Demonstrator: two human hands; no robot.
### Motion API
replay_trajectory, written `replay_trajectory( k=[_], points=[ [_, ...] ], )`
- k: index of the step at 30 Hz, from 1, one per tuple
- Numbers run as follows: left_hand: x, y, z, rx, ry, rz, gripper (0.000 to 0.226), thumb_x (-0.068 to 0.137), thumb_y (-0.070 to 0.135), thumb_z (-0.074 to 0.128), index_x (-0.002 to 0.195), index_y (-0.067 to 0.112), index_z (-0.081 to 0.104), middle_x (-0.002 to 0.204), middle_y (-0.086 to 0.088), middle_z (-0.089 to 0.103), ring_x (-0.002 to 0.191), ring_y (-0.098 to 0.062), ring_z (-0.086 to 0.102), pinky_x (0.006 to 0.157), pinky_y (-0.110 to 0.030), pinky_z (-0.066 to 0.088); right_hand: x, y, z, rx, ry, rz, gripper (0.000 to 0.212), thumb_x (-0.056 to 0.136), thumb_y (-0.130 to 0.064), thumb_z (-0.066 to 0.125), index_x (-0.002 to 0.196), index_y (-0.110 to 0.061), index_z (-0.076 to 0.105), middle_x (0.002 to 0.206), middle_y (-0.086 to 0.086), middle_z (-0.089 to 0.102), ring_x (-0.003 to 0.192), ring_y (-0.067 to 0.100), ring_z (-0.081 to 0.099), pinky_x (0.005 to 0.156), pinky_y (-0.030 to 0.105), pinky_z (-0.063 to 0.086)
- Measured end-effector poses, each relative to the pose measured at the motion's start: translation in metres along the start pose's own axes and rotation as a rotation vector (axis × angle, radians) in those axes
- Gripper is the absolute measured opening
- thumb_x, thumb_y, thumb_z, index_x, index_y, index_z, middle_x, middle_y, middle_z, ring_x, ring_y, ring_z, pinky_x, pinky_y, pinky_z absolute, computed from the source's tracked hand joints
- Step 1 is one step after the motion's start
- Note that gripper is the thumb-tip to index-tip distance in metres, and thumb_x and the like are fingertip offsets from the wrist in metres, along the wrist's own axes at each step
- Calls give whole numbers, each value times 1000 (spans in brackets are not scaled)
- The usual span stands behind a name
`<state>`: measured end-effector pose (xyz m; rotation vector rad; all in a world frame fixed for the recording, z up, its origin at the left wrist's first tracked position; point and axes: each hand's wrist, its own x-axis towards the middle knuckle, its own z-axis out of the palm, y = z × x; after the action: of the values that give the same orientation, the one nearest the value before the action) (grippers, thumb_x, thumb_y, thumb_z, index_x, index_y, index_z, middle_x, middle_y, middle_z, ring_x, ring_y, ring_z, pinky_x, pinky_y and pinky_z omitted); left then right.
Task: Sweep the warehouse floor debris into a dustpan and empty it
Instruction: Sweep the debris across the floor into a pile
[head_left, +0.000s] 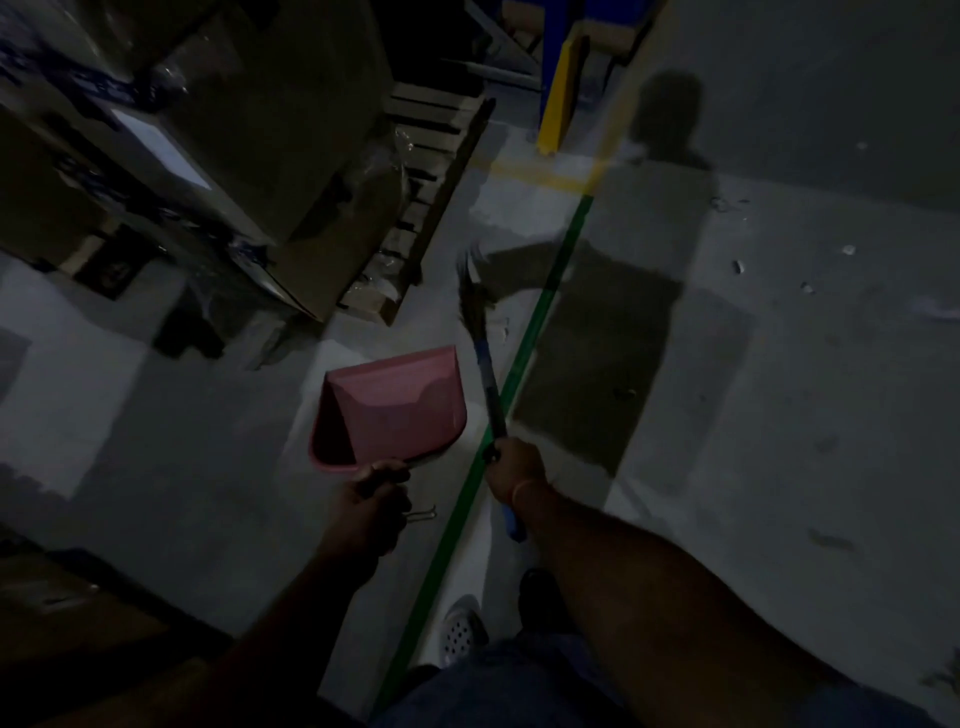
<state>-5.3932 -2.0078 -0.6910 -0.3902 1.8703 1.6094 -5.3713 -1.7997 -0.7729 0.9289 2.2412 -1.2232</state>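
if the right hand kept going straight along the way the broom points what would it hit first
Probably the wooden pallet under the cardboard boxes. The right hand aims the broom up-left across bare floor toward it, though depth is unclear.

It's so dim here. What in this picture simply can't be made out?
Head view only:
- Dustpan contents: interior in shadow.
- Dustpan handle: covered by the left hand.
- Broom bristles: motion-blurred.
- Pale specks on the floor: too small to identify.
- Boxes at left: labels dark, blurred.
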Motion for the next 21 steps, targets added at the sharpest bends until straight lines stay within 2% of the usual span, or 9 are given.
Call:
replay_trajectory(
  k=[2,6,9,12,16,21],
  points=[
    [-1,6,5,-24,16,5,20,98,-5,47,106,5,62,62,-10,56,39,-12,39,41,-15,29,12,-17,-9,-16,-23,9,30,92,-17,58,120,-12,67,122,13,66,114,31,61,95,32,50],
    [9,12,15,-31,74,-24,19,99,-4,47,105,6,62,62,-10,55,40,-12,39,41,-14,27,48,-36,-23,22,-149,46,29,92,-16,55,118,-9,67,117,11,68,110,28,63,80,28,47],
    [11,12,18,-58,98,-35,18,99,-4,47,105,6,62,63,-12,53,40,-12,39,41,-14,27,60,-36,-21,59,-156,119,30,94,-17,55,120,-8,67,118,11,68,111,26,63,80,26,47],
    [15,13,18,-53,111,-38,18,99,-3,47,104,6,62,63,-11,53,39,-12,38,41,-14,27,61,-31,-16,73,-47,199,31,99,-22,52,119,-3,66,118,11,68,110,27,64,88,30,50],
    [18,12,23,-48,111,-46,18,99,-4,47,104,6,62,62,-10,53,39,-11,37,41,-14,27,51,-11,-9,175,33,264,27,99,-22,52,114,-6,69,114,8,69,107,26,65,92,31,50],
    [17,6,33,-29,44,-60,18,100,-3,47,104,6,62,62,-11,53,40,-11,37,43,-14,28,29,24,-8,460,121,399,29,96,-20,58,121,-10,68,122,10,67,113,30,63,96,29,48]
  ],
)
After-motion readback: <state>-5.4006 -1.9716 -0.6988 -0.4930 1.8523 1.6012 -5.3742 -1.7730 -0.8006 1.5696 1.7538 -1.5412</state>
